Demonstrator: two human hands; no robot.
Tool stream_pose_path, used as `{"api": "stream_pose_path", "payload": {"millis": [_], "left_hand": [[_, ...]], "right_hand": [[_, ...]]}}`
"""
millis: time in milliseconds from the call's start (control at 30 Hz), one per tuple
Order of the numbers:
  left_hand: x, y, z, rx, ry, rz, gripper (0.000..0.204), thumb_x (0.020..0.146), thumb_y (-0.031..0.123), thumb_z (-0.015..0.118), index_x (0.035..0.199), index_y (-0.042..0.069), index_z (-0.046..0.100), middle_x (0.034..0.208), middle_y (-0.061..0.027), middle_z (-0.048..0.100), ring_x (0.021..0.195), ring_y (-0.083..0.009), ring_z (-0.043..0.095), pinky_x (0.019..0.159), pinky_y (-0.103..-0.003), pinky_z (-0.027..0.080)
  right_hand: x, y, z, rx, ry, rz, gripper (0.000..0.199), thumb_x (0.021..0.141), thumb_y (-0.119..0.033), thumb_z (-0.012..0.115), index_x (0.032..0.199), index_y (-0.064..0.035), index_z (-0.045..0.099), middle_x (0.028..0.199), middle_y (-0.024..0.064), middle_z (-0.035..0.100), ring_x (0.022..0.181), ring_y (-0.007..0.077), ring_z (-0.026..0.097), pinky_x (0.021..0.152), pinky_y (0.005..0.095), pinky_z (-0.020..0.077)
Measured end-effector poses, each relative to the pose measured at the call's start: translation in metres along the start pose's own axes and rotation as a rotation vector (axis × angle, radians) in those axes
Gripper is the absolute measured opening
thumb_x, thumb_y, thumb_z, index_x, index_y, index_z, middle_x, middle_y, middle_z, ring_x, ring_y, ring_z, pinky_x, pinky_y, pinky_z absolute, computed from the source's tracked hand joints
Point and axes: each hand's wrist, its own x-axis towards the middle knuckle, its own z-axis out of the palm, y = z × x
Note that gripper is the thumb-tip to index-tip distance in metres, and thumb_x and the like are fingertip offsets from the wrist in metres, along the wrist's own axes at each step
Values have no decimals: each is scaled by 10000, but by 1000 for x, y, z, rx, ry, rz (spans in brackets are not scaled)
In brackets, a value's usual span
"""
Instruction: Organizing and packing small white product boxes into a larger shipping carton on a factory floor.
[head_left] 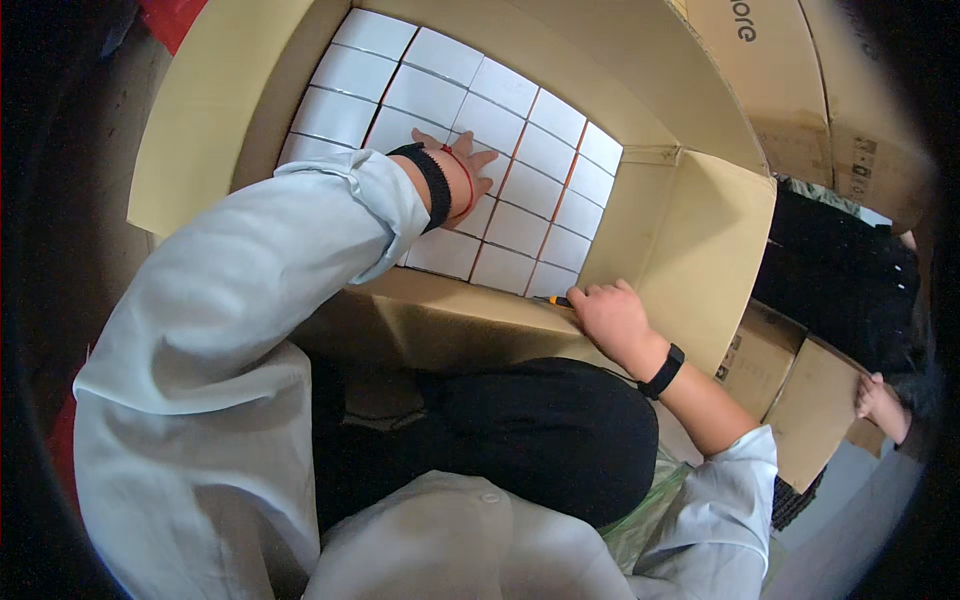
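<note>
A large open cardboard carton (690, 230) stands in front of me, its bottom covered with several rows of small white boxes (520, 110). My left hand (462, 178) reaches down into the carton and lies flat, fingers spread, on the white boxes near the middle. It wears a black band and a thin red string at the wrist. My right hand (605, 312) is closed over the near rim of the carton (450, 300), and something small and orange-black shows at its fingertips; what it is I cannot tell. A black watch band sits on that wrist.
More brown cardboard cartons (830, 100) stand stacked at the upper right. Another person in dark clothes is at the right edge, one hand (880, 405) on a cardboard flap (810, 400). A red thing (170, 18) shows at the top left.
</note>
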Motion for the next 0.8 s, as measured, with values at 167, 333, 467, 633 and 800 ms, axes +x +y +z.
{"api": "stream_pose_path", "payload": {"millis": [167,333,467,633,800], "left_hand": [[0,-1,-1,-22,-28,17,1007,703,192,797,1561,312,286,1679,2,-9,1519,-411,34,997,-820,306],[2,-1,0,-1,-27,10,1003,705,198,799,1560,311,288,1679,-2,-1,1516,-415,47,992,-818,317],[-1,0,-1,16,-23,5,994,712,212,798,1560,307,289,1679,-12,0,1514,-423,58,992,-817,320],[0,0,-3,13,-20,4,981,722,229,795,1560,301,290,1679,-13,7,1516,-417,57,997,-811,318],[-4,0,-3,3,-20,-3,971,725,222,790,1558,299,298,1680,-12,15,1520,-406,60,1005,-808,308]], "right_hand": [[2,0,1,12,-17,-11,117,877,-155,566,975,-156,630,747,50,670,716,227,680,714,363,463],[5,-1,-3,20,-46,-22,120,881,-155,563,978,-155,633,752,54,673,734,234,681,723,369,460],[5,-4,-7,5,-36,-17,114,884,-149,559,970,-154,633,765,59,677,760,242,683,734,373,458],[7,-2,-4,35,-74,-4,106,901,-177,553,944,-138,643,793,74,680,778,257,683,753,371,459],[18,6,-14,203,-233,-4,262,982,-315,524,1019,-87,649,839,153,680,823,339,677,786,432,491]]}}
